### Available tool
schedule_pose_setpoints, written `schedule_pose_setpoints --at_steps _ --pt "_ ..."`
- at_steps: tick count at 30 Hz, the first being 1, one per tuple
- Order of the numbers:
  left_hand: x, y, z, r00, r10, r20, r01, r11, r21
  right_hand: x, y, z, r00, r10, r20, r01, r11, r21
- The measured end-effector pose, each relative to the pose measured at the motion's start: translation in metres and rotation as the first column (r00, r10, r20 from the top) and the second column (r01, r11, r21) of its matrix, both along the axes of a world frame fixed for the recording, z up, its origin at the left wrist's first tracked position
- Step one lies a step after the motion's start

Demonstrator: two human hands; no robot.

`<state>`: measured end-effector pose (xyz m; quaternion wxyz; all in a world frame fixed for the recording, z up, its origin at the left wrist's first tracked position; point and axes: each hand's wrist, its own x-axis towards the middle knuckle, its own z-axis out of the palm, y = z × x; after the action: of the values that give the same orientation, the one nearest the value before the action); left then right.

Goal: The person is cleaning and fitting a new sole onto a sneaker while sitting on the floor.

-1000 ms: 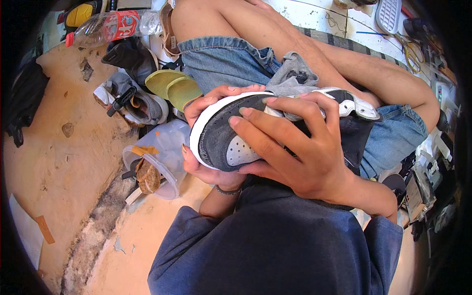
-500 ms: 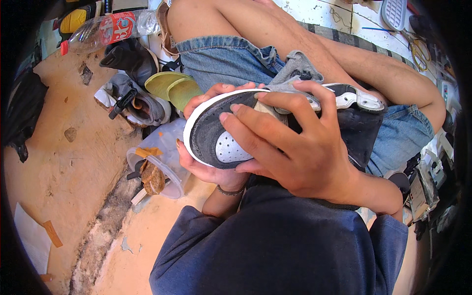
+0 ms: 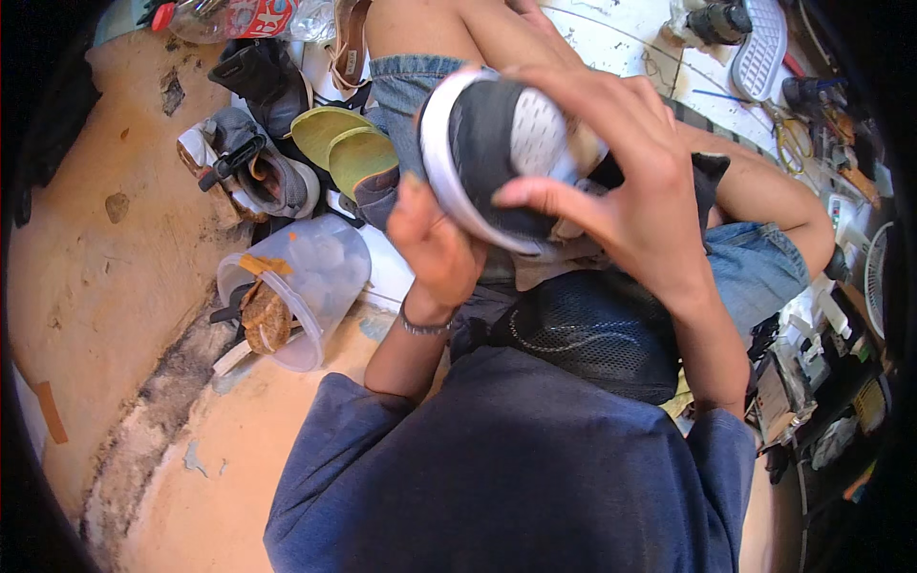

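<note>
Shoe (image 3: 485, 158) in black and white is up in front of us, above our lap, its rounded toe end toward our left. Our right grip (image 3: 642, 162) holds it, fingers arched over the far side and thumb pressed on the near side of the dark upper. Our left grip (image 3: 435, 250) stands at the near left edge, its fingers partly blurred; we cannot tell whether it bears any weight or only lies alongside.

If the right thumb slides on that soft-looking upper, we judge that the shoe could twist out and drop into our lap, since the left hand seems to give little support. Squeezing too hard could also dent the toe, and a bump while it tips could catch the clear tub (image 3: 334, 263) lying on its side nearby.

As for materials, a smooth, glossy white band (image 3: 441, 143) curves around the dull black toe, and a pale panel (image 3: 540, 129) dotted with small holes sits behind it. Black open mesh (image 3: 602, 334) lies across our lap, near faded, coarse denim shorts (image 3: 759, 263). Left of them, smooth olive slippers (image 3: 334, 143) curl beside a grey fabric sneaker (image 3: 291, 196). At the tub's mouth, a rough brown lump (image 3: 266, 315) looks crumbly against the thin, see-through plastic.
</note>
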<state>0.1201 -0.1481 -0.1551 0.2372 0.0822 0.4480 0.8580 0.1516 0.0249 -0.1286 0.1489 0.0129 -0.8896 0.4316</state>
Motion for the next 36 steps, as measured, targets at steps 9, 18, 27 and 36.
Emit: schedule_pose_setpoints --at_steps 9,18,27,36 --pt "-0.008 0.052 -0.02 0.968 -0.227 -0.11 0.203 0.96 -0.193 -0.005 0.024 -0.006 0.976 -0.217 0.006 0.216 0.972 -0.092" --pt "-0.015 0.083 -0.033 0.958 -0.251 -0.138 0.207 0.94 -0.27 -0.001 0.035 -0.009 0.935 -0.347 0.068 0.353 0.93 -0.105" --pt "-0.025 0.077 0.006 0.927 -0.303 -0.221 0.213 0.91 -0.355 -0.003 0.045 0.021 0.962 -0.259 0.087 0.265 0.961 -0.074" --pt "-0.024 0.016 0.029 0.878 -0.194 -0.437 0.039 0.939 -0.341 0.046 0.004 0.048 0.99 -0.006 0.144 0.007 1.0 -0.008"
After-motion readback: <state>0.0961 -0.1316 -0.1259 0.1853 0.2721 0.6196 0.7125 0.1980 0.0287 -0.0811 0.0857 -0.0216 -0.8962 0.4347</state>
